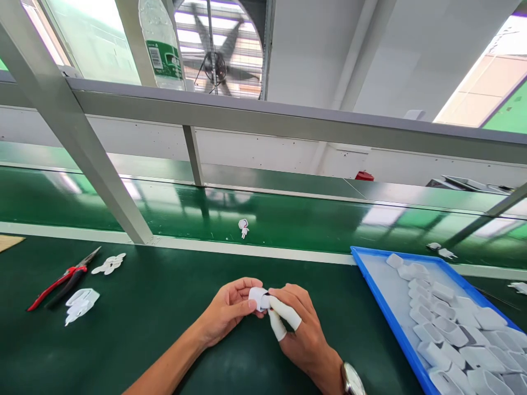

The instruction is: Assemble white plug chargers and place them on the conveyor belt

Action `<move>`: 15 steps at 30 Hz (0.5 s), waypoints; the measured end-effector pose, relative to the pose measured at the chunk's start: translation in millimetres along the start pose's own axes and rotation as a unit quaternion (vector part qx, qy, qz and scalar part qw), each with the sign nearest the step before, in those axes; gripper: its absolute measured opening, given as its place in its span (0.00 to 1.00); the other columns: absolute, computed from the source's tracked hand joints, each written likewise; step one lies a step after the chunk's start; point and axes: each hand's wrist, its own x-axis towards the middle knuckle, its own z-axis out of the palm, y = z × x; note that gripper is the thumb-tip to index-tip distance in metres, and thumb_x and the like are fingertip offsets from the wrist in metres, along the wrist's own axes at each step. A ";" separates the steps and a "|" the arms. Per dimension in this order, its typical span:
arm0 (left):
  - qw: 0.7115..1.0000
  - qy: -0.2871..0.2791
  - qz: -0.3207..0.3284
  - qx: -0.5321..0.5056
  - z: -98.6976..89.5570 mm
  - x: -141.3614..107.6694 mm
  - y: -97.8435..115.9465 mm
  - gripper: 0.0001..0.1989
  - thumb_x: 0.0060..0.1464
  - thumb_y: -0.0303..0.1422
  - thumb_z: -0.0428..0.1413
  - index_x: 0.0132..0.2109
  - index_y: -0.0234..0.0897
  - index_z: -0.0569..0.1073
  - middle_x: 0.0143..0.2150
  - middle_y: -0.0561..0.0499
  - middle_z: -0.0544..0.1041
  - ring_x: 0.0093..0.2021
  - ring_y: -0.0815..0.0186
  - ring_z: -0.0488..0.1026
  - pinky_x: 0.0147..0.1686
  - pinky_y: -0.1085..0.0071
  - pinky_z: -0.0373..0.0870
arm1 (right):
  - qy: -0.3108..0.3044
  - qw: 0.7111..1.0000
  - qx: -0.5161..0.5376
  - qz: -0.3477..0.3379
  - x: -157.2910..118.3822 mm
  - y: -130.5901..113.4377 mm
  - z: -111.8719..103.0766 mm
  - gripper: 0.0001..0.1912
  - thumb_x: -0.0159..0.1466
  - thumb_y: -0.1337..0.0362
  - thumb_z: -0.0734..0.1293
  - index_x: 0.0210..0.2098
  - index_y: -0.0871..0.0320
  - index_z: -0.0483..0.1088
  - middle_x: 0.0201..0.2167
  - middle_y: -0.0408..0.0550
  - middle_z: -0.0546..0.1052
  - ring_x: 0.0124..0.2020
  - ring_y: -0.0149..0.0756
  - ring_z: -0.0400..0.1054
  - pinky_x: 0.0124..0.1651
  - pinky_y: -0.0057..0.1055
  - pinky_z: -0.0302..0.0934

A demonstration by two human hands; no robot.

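Red-handled pliers (61, 281) left; blue tray (373, 288) right; bottle (161, 46) overhead.

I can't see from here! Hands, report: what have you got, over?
Left hand and right hand both pinching one small white plastic part. Blue tray of white parts to the right. Red-handled pliers far left, nothing blocking.

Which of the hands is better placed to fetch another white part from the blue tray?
Probably the right hand: the blue tray lies on its side. The left hand is farther off and grips the white part.
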 end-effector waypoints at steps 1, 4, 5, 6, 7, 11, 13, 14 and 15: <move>1.000 0.002 0.000 -0.001 0.4 0.1 -0.1 0.20 0.49 0.31 0.71 0.48 0.31 0.78 0.40 0.43 0.82 0.36 0.64 0.79 0.40 0.70 0.77 | -0.002 1.000 0.000 -0.001 0.3 0.2 -0.2 0.21 0.66 0.77 0.67 0.57 0.58 0.70 0.46 0.54 0.80 0.46 0.43 0.74 0.51 0.48 0.71; 1.000 0.009 -0.001 -0.011 0.4 0.2 -1.4 0.20 0.49 0.31 0.71 0.48 0.31 0.78 0.40 0.43 0.83 0.36 0.64 0.80 0.40 0.70 0.77 | -0.004 1.000 0.005 -0.002 1.6 1.2 -0.9 0.22 0.65 0.77 0.67 0.57 0.57 0.70 0.47 0.53 0.80 0.46 0.43 0.74 0.52 0.48 0.70; 1.000 0.012 0.000 -0.014 0.2 0.2 -1.9 0.20 0.49 0.31 0.71 0.48 0.31 0.78 0.39 0.43 0.83 0.36 0.64 0.80 0.41 0.69 0.78 | -0.004 1.000 0.007 0.001 2.1 1.7 -1.1 0.22 0.65 0.78 0.66 0.56 0.57 0.70 0.47 0.53 0.80 0.46 0.43 0.74 0.52 0.48 0.70; 1.000 0.014 0.001 -0.016 -0.1 0.1 -2.4 0.20 0.49 0.31 0.72 0.48 0.31 0.78 0.39 0.43 0.83 0.36 0.64 0.80 0.41 0.69 0.78 | -0.004 1.000 0.010 0.006 2.6 2.2 -1.4 0.22 0.65 0.78 0.66 0.56 0.57 0.71 0.47 0.53 0.80 0.46 0.43 0.74 0.52 0.48 0.71; 1.000 0.015 0.001 -0.017 -0.4 0.1 -2.9 0.20 0.49 0.30 0.72 0.48 0.31 0.78 0.39 0.43 0.83 0.36 0.64 0.80 0.41 0.69 0.78 | -0.005 1.000 0.014 0.011 3.0 2.6 -1.7 0.22 0.65 0.78 0.66 0.56 0.57 0.71 0.47 0.53 0.80 0.46 0.43 0.73 0.52 0.48 0.71; 1.000 0.021 -0.002 -0.019 -2.4 0.3 -3.9 0.20 0.49 0.30 0.71 0.48 0.30 0.78 0.39 0.42 0.83 0.36 0.64 0.81 0.41 0.70 0.79 | -0.032 0.998 0.046 0.021 3.0 3.8 -3.2 0.24 0.65 0.78 0.65 0.58 0.56 0.69 0.48 0.53 0.79 0.47 0.43 0.73 0.52 0.47 0.71; 1.000 0.022 -0.006 -0.019 -3.4 0.6 -3.9 0.20 0.48 0.30 0.72 0.48 0.30 0.78 0.39 0.41 0.84 0.36 0.63 0.81 0.40 0.69 0.79 | -0.033 0.997 0.063 0.023 1.6 4.1 -3.4 0.25 0.66 0.78 0.65 0.60 0.55 0.67 0.49 0.53 0.79 0.48 0.43 0.73 0.51 0.47 0.71; 1.000 0.021 -0.009 -0.018 -3.7 0.7 -3.9 0.21 0.48 0.30 0.72 0.48 0.30 0.78 0.40 0.41 0.84 0.36 0.63 0.81 0.40 0.69 0.79 | -0.029 0.997 0.068 0.027 0.6 4.3 -3.2 0.25 0.66 0.77 0.65 0.61 0.55 0.67 0.49 0.54 0.79 0.48 0.43 0.73 0.51 0.46 0.72; 1.000 0.021 -0.011 -0.018 -3.9 0.7 -3.9 0.21 0.47 0.31 0.72 0.48 0.30 0.78 0.40 0.41 0.84 0.36 0.63 0.82 0.40 0.69 0.79 | -0.022 0.997 0.071 0.031 -0.4 4.6 -2.9 0.26 0.66 0.77 0.65 0.61 0.55 0.66 0.49 0.54 0.79 0.48 0.42 0.73 0.51 0.46 0.72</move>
